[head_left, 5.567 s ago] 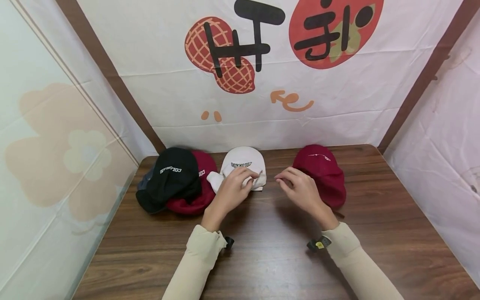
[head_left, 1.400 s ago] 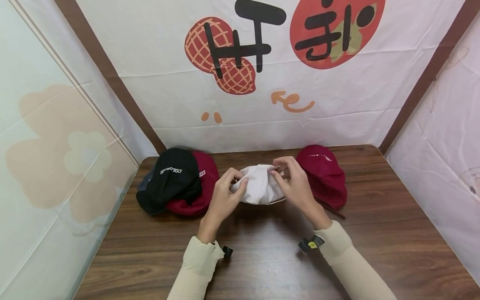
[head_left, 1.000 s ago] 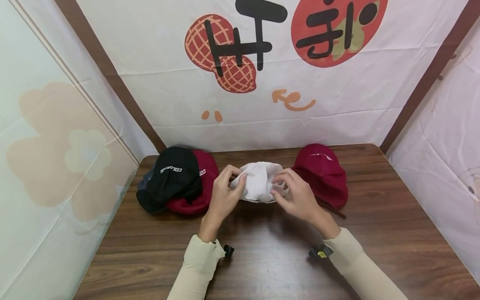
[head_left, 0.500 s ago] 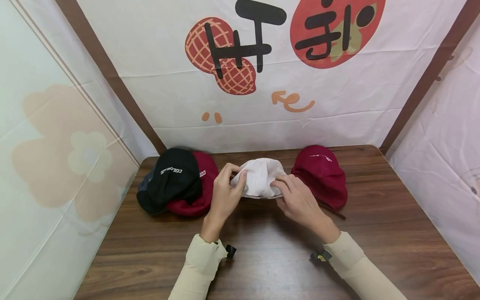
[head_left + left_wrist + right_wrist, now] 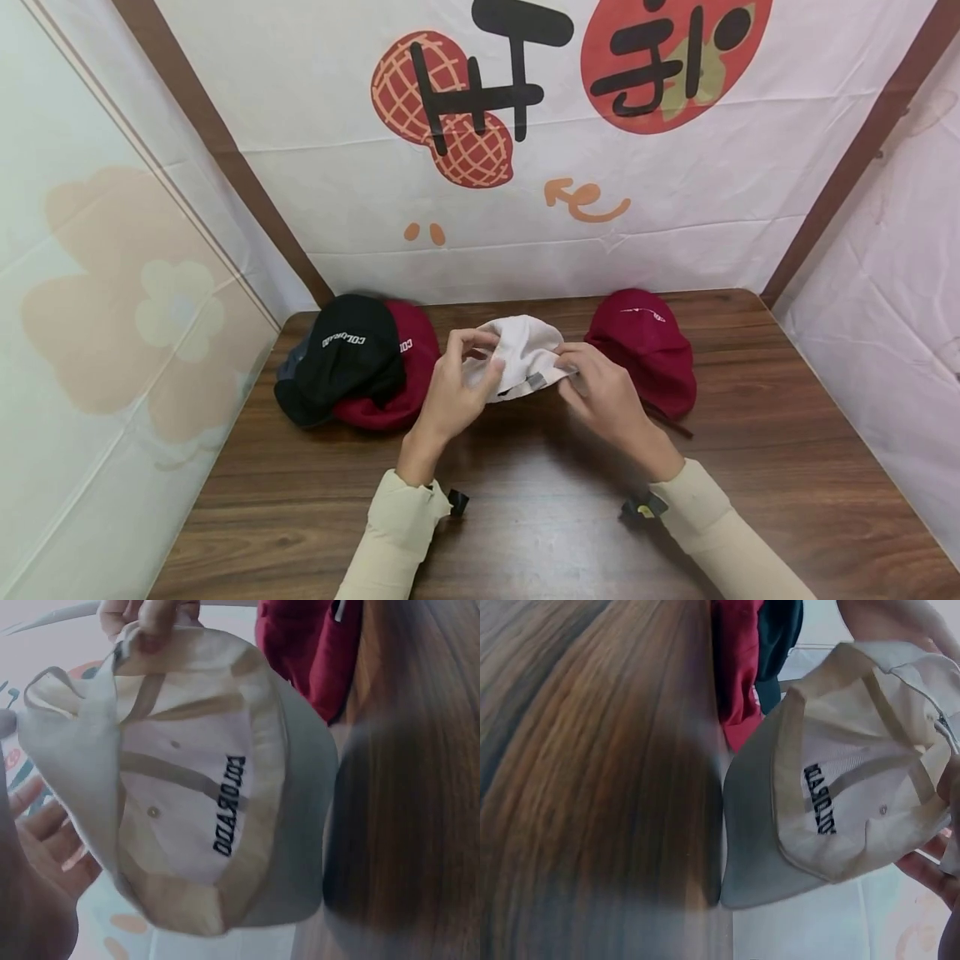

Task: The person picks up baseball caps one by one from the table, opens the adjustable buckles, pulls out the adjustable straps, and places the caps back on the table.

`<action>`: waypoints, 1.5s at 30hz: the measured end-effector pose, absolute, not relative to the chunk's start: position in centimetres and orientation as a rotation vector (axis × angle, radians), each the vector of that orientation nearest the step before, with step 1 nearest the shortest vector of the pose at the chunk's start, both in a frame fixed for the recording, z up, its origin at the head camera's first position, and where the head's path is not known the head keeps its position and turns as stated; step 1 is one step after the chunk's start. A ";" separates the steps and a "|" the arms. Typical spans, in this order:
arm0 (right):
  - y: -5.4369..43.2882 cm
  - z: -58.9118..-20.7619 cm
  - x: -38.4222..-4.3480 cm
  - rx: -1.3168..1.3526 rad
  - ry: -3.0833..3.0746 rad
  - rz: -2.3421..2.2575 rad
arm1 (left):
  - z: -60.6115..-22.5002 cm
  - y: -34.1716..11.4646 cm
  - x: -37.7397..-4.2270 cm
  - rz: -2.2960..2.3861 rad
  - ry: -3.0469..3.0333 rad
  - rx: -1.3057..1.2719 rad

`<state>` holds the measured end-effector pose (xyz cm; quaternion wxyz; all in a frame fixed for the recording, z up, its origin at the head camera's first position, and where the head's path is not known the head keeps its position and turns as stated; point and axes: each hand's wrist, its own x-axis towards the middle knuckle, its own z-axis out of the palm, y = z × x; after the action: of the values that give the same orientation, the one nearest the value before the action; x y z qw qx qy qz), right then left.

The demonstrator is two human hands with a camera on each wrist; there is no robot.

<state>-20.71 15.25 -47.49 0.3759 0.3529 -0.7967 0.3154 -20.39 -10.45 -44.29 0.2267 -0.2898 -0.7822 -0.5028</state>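
Both hands hold a white baseball cap (image 5: 525,346) above the back of the table. Its inside, with the COLORADO stitching showing, faces the wrist cameras, and the brim (image 5: 304,825) lies close to the tabletop. My left hand (image 5: 453,392) holds the left side of the cap, thumb in front and fingers curled behind. My right hand (image 5: 603,396) pinches the band at the right; its fingertips (image 5: 154,626) show at the cap's edge in the left wrist view. A small grey patch (image 5: 537,381) is visible on the band.
To the left, a black cap (image 5: 348,350) overlaps a dark red cap (image 5: 416,375) and a bluish-grey one (image 5: 292,362). Another dark red cap (image 5: 645,350) sits beside my right hand. A printed white cloth (image 5: 465,250) stands behind the wooden table (image 5: 525,517).
The white cap, earlier lying at the back of the table, has been lifted and turned. In the last half second it tilts, its right side lower, and the grey patch comes into view.
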 end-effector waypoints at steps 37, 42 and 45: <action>13.8 -41.4 -17.8 0.812 -1.710 1.173 | -41.6 -8.9 -19.2 -1.198 -1.665 -0.909; 13.9 -41.4 -18.0 0.836 -1.703 1.184 | -41.6 -8.8 -19.4 -1.241 -1.706 -0.892; 14.0 -41.5 -18.2 0.847 -1.702 1.195 | -41.5 -8.7 -19.4 -1.272 -1.735 -0.879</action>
<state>-18.16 14.02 -41.47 0.4331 0.3401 -0.6832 0.4795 -19.45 -8.73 -41.53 0.3974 -0.3471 -0.6851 -0.5022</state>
